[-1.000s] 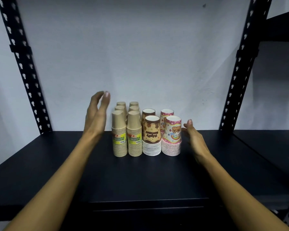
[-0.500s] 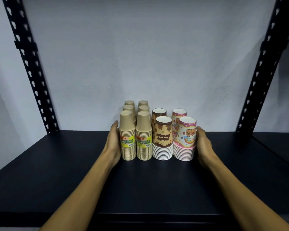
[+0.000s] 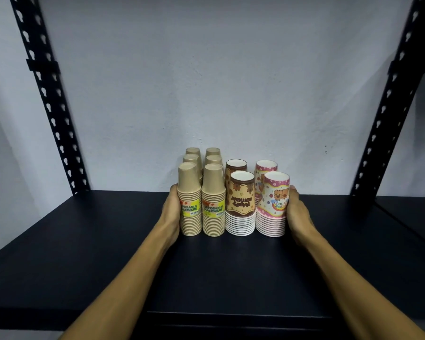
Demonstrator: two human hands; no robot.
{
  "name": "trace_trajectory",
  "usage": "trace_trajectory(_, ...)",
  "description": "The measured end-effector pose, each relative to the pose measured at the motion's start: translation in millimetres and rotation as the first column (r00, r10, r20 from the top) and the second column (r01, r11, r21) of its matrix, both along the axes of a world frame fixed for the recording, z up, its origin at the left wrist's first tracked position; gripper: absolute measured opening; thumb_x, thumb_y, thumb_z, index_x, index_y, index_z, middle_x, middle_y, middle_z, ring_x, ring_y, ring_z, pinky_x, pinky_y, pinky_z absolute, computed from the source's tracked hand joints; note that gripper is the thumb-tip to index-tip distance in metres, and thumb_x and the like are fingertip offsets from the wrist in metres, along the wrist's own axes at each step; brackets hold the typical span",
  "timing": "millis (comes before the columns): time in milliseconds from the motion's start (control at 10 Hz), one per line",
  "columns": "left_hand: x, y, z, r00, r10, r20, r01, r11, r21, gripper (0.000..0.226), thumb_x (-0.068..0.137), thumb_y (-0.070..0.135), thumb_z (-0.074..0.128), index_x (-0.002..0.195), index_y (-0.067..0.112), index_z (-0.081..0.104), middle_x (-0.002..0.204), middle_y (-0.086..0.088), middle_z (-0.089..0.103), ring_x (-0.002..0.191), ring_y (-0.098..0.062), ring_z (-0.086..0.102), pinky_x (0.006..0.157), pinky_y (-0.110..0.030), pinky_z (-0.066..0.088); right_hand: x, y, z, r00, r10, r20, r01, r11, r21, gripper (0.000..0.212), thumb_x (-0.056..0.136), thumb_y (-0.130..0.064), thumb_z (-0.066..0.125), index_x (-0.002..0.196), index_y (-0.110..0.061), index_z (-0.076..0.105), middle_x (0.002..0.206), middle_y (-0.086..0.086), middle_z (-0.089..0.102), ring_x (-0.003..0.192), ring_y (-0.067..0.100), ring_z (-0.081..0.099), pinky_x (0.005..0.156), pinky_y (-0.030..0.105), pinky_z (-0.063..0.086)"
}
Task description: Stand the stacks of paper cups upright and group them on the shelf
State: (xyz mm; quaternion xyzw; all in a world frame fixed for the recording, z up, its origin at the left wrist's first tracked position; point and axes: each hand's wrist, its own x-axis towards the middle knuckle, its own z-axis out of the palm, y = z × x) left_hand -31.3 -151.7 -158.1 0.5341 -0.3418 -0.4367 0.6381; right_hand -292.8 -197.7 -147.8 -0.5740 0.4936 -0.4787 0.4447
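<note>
Squeezing the whole cluster together from both sides, late in the grouping step by the look of it. Left hand [image 3: 172, 212] flat against the outer wall of the front kraft stack [image 3: 190, 200], fingers straight, pressing rather than curling round. Just inside that palm, 6 kraft stacks counted, set in 2 columns of 3 running back toward the wall, the second front kraft stack [image 3: 213, 201] touching its neighbour. Next along, 2 brown birthday stacks [image 3: 241, 204], one behind the other. Then 2 pink cartoon stacks [image 3: 274, 204], front one hard against the right hand [image 3: 295, 212], fingers mostly hidden behind the cups, seemingly flat and pressing. 10 stacks in all, every one standing rim-down on the black shelf [image 3: 84, 253], packed between the 2 palms near the back wall. Probably nothing left but easing both palms outward evenly, without dragging an outer stack over.
</note>
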Motion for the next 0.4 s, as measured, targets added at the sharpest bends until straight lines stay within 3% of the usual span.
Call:
trace_trajectory(200,-5,7,7,0.999,-0.001,0.032,0.001,1.000,-0.006,0.052,0.101,0.055,0.036,0.113,0.020,0.071,0.107,-0.005,0.077,0.107,-0.023,0.071,0.101,-0.050,0.051,-1,3,1,0.998,-0.005,0.063,0.003,1.000,0.031,0.056,0.108,-0.045,0.015,0.089,-0.031,0.065,0.096,-0.001,0.065,0.093,0.014,0.061,0.099,0.035,0.042)
trace_trajectory(300,0,13,7,0.995,0.059,0.075,-0.061,0.998,0.023,0.062,0.102,0.063,0.025,0.119,0.024,0.070,0.118,0.000,0.073,0.113,-0.019,0.066,0.106,-0.047,0.047,-6,4,0,0.995,-0.056,0.084,0.052,0.997,0.052,0.055,0.108,-0.043,0.019,0.119,-0.020,0.067,0.109,0.001,0.068,0.103,0.018,0.062,0.100,0.037,0.045)
trace_trajectory(400,8,27,0,0.974,0.099,0.206,-0.115,0.991,0.067,0.074,0.099,0.068,0.015,0.143,0.022,0.053,0.142,-0.001,0.058,0.132,-0.020,0.053,0.117,-0.047,0.036,-16,17,-10,0.957,-0.229,-0.179,0.216,0.972,-0.087,0.034,0.104,-0.025,0.038,0.120,-0.009,0.064,0.118,0.010,0.067,0.101,0.021,0.060,0.086,0.033,0.044)
